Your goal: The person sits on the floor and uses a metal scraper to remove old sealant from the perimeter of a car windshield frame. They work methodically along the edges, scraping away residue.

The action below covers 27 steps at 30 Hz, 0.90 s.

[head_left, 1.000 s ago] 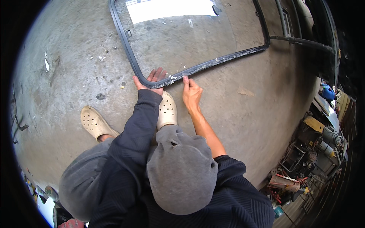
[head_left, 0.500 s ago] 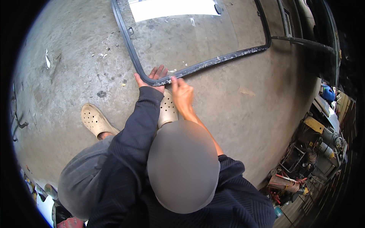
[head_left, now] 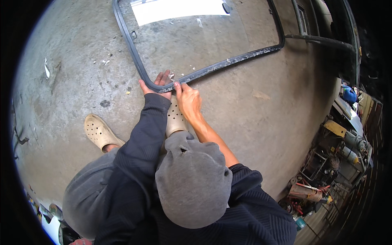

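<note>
Down low, closest to the camera, a person crouches in a grey knit cap (head_left: 192,185) and a dark sweater, with grey trousers and two beige perforated clogs (head_left: 99,132) on the concrete floor (head_left: 261,118). The left hand (head_left: 157,84) reaches forward from a dark sleeve; its fingers are spread flat and press on the rounded corner of a black rubber seal (head_left: 134,57), so this grip is open and only touching. The right hand (head_left: 188,100), on a bare forearm, lies just beside it; its fingers curl over the seal's edge near the same corner, but I cannot tell if they really close around it. The seal runs around a big pane of glass (head_left: 204,41) that lies flat on the floor in front of the person, and one side goes away to the right. Farther, a white sheet (head_left: 179,8) shows at the far end of the pane. At the right rim, well apart, stands a pile of metal machines and tools (head_left: 339,155).
</note>
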Tool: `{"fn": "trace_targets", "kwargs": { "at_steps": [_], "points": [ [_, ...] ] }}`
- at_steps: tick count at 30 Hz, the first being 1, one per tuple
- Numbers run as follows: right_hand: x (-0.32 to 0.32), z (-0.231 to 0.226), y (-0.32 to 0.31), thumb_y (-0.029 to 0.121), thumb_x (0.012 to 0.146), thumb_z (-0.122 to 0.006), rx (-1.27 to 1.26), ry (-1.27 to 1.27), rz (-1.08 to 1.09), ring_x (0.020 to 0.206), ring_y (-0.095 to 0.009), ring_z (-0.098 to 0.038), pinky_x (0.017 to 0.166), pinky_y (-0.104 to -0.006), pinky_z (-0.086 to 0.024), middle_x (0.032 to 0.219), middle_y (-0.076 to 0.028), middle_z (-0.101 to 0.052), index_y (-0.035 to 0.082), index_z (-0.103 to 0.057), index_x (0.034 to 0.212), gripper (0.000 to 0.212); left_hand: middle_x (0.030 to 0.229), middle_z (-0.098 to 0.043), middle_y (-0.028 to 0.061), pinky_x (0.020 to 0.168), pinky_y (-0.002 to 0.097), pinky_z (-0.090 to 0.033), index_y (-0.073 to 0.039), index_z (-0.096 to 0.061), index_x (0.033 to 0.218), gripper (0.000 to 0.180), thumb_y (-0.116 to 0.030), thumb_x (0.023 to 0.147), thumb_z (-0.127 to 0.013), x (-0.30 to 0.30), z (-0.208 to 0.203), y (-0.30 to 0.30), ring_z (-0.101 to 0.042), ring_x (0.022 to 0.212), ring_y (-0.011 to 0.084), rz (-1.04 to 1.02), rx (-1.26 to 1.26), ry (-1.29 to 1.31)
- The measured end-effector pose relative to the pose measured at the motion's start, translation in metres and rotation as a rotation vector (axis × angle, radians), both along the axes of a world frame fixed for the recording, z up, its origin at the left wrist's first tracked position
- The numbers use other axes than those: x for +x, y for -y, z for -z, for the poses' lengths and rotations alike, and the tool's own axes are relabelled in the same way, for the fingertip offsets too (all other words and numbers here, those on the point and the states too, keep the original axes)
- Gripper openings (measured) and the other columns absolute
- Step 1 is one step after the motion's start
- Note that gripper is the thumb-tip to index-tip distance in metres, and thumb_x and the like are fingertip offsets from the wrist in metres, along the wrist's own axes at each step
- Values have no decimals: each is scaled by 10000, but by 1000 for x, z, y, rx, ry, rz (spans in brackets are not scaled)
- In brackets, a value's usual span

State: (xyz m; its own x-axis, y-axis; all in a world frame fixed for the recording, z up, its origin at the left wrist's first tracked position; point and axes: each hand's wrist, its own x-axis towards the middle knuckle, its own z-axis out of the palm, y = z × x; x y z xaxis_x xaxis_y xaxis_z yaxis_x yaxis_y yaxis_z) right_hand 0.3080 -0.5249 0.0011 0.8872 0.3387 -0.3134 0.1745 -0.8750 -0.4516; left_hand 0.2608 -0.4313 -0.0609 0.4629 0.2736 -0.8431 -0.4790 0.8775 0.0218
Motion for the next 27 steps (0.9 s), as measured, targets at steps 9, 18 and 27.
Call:
{"fn": "trace_targets", "kwargs": {
  "at_steps": [9, 18, 27],
  "points": [
    [2, 3, -3, 411, 920, -508, 6, -70, 37, 709, -440, -640, 624, -515, -504, 731, -262, -636, 32, -670, 815, 426, 1301, -443, 260, 1046, 577, -281, 47, -397, 1210, 952, -799, 776, -346, -2, 3, -1, -404, 1224, 464, -14, -50, 28],
    [4, -1, -3, 397, 911, -526, 57, -67, 242, 708, -448, -628, 631, -525, -484, 710, -265, -622, 8, -662, 762, 439, 1247, -493, 263, 1033, 558, -300, 48, -445, 1130, 918, -794, 771, -373, -3, 4, 1, -423, 1204, 467, -19, -78, 32],
    [10, -9, -12, 413, 900, -529, -86, -58, 68, 733, -471, -611, 658, -519, -482, 766, -270, -626, 16, -673, 786, 438, 1280, -467, 270, 1054, 562, -272, 68, -407, 1185, 956, -793, 772, -372, -2, 4, 0, -399, 1225, 449, -4, -39, 29]
  ]
}}
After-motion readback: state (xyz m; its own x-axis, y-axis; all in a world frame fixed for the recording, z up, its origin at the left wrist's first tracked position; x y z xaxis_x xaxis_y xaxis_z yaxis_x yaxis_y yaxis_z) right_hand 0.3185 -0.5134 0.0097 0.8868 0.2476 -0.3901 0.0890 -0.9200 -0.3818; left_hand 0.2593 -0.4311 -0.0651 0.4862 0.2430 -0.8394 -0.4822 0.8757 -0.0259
